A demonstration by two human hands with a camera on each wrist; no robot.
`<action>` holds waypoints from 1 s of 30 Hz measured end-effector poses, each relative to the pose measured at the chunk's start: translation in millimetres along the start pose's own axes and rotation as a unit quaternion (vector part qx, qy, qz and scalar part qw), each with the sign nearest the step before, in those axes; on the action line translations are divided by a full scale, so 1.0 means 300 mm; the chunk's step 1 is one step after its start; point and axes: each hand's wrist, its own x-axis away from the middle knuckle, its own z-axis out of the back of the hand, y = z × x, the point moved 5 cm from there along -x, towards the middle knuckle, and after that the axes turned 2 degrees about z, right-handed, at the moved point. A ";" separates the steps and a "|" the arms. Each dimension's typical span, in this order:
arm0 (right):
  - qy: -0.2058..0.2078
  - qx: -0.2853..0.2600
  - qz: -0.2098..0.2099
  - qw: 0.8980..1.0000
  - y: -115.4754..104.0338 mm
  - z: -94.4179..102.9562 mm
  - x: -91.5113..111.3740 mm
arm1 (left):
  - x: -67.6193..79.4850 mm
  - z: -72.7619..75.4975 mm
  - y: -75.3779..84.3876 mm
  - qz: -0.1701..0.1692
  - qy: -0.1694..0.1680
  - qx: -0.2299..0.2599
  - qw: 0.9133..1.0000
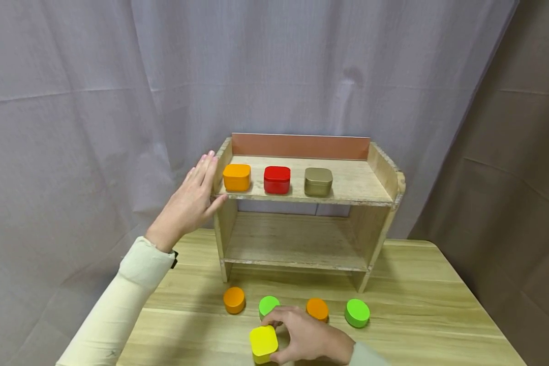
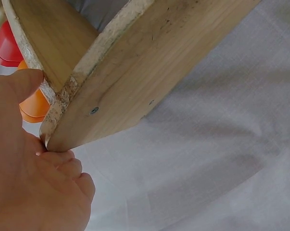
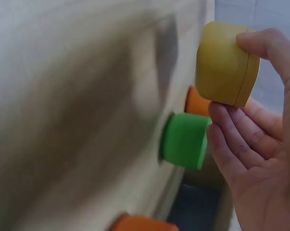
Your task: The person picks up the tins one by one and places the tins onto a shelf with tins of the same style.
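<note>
A small wooden shelf unit [image 1: 297, 259] stands on the table. My left hand [image 1: 189, 198] grips its left side panel [image 2: 120, 91], the thumb across the front edge of the top board and the fingers along the outside. On that board sit an orange tin [image 1: 237, 178], a red tin [image 1: 277, 180] and a gold tin [image 1: 318, 182] in a row. Low in front, my right hand [image 1: 308, 335] pinches a yellow rounded-square tin [image 1: 263, 343] between thumb and fingers. The right wrist view shows the yellow tin [image 3: 224, 65] held off the table.
Before the shelf, round tins stand in a row on the table [image 1: 439, 305]: orange [image 1: 234, 300], green [image 1: 269, 306], orange [image 1: 317, 309] and green [image 1: 358, 313]. My right hand partly covers the middle ones. Grey curtains [image 1: 274, 66] hang behind.
</note>
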 end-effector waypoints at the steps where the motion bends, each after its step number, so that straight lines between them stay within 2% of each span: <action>1: 0.001 -0.002 0.002 1.000 -0.004 0.014 0.002 | 0.001 0.000 0.000 0.001 0.000 0.000 1.000; 9: -0.001 0.008 -0.001 1.000 -0.044 0.161 0.017 | 0.004 0.003 -0.003 0.003 0.001 0.000 1.000; 17: -0.004 0.021 -0.022 1.000 -0.079 0.355 0.045 | 0.007 0.001 -0.002 0.003 0.001 0.000 1.000; 30: 0.072 0.110 0.007 0.991 -0.177 0.755 0.103 | 0.002 0.001 0.001 0.000 0.005 -0.001 1.000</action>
